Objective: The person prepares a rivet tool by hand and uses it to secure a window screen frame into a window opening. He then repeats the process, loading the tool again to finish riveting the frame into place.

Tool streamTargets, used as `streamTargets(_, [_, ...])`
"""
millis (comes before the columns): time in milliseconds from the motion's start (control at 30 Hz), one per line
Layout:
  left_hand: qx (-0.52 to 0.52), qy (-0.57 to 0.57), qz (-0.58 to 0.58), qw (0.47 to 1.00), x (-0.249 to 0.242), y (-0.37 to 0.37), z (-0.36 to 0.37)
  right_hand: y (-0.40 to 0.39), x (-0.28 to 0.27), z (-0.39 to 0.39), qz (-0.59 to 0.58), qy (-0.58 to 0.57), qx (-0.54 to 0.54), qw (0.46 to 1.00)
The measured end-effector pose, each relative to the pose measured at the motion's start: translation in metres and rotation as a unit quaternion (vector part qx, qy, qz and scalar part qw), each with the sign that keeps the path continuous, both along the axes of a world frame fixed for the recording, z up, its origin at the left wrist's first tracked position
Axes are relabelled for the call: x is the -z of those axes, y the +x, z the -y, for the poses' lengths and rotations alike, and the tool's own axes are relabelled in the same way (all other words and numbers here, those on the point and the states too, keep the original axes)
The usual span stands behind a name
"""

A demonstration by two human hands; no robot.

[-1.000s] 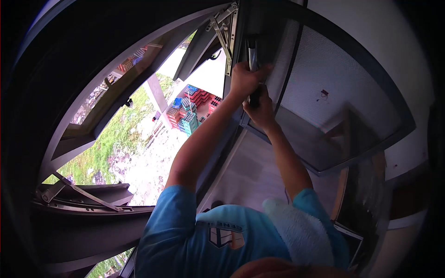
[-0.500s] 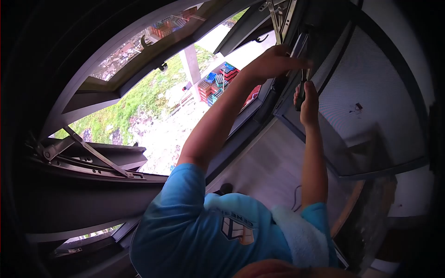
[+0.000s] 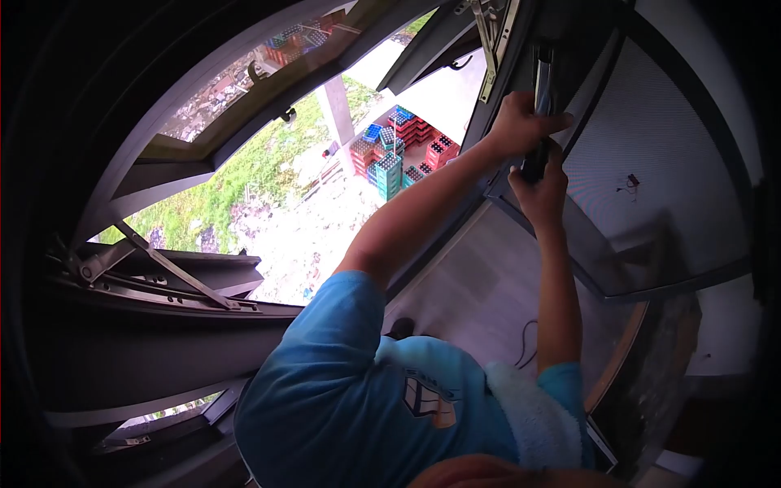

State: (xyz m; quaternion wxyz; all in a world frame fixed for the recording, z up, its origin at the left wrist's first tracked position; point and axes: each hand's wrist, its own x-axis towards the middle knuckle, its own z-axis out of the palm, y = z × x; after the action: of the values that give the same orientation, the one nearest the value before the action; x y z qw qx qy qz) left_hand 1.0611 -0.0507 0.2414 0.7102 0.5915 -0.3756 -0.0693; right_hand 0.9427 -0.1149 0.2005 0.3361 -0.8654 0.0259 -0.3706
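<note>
Both my hands are raised at the window frame (image 3: 561, 32), close to each other. My left hand (image 3: 521, 126) is closed around the lower part of a narrow, shiny metal bar (image 3: 543, 77), its thumb stretched to the right. Just below it, my right hand (image 3: 547, 189) grips a black-handled tool (image 3: 534, 163). Fingers hide most of that tool, so its kind and whether it touches the bar cannot be made out. A metal hinge arm (image 3: 490, 53) on the frame lies left of the bar.
A mesh screen panel (image 3: 663, 154) stands at the right. Open window sashes (image 3: 195, 163) with another hinge arm (image 3: 175, 272) are at the left. Outside, stacked bottle crates (image 3: 389, 175) stand near a pillar (image 3: 334, 114). A dark cord (image 3: 525, 342) lies on the floor (image 3: 455, 285).
My left hand has moved right and slightly down onto the shiny bar, which shows more fully now. My right hand has shifted slightly down, and its tool is more covered.
</note>
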Motion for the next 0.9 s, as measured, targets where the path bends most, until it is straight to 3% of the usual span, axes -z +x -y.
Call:
streamTargets(67, [-0.048,0.009,0.034,0.998,-0.007,-0.007,0.001,0.002,-0.001,0.005,0.001,-0.019,0.008,1.000])
streamTargets(100, [-0.081,-0.041,0.014,0.996,-0.008,-0.008,0.006,0.001,-0.001,0.007,-0.001,-0.029,0.014,0.999])
streamTargets(200, [-0.087,-0.050,0.019,0.995,-0.004,-0.007,0.008,0.001,-0.005,0.004,0.005,-0.071,0.035,0.997])
streamTargets(333, [-0.156,0.052,0.066,0.984,-0.012,-0.018,-0.006,0.002,0.002,0.013,-0.002,-0.031,-0.048,0.998])
streamTargets(433, [-0.196,0.130,0.139,0.962,-0.026,-0.024,-0.030,0.006,0.007,0.028,-0.015,0.215,-0.221,0.951])
streamTargets(533, [-0.211,0.156,0.194,0.945,-0.039,-0.037,-0.043,0.015,0.020,0.036,0.021,0.277,-0.221,0.935])
streamTargets(567, [-0.209,0.137,0.208,0.946,-0.035,-0.037,-0.044,0.024,0.037,0.049,0.084,0.034,-0.114,0.989])
streamTargets(600, [-0.209,0.116,0.223,0.945,-0.028,-0.034,-0.044,0.023,0.031,0.046,0.069,0.078,-0.107,0.989])
streamTargets(667, [-0.025,0.038,0.068,0.997,-0.022,-0.019,-0.048,0.011,0.006,0.025,0.015,0.183,-0.080,0.980])
streamTargets(700, [0.103,-0.001,-0.146,0.984,-0.039,-0.020,-0.062,0.006,-0.002,0.017,0.001,0.197,-0.070,0.978])
streamTargets(767, [0.158,-0.005,-0.128,0.979,-0.041,-0.001,-0.065,0.003,-0.005,0.021,-0.050,0.244,-0.072,0.966])
streamTargets(800, [0.001,-0.012,-0.038,0.999,-0.047,-0.024,-0.057,0.005,0.000,0.024,-0.035,0.243,-0.086,0.966])
streamTargets(867, [0.037,0.128,-0.007,0.991,-0.045,-0.026,-0.044,0.010,0.011,0.030,-0.006,0.240,-0.114,0.964])
streamTargets(900, [0.064,0.075,-0.047,0.994,-0.040,-0.032,-0.034,-0.004,-0.001,0.022,-0.027,0.311,-0.178,0.933])
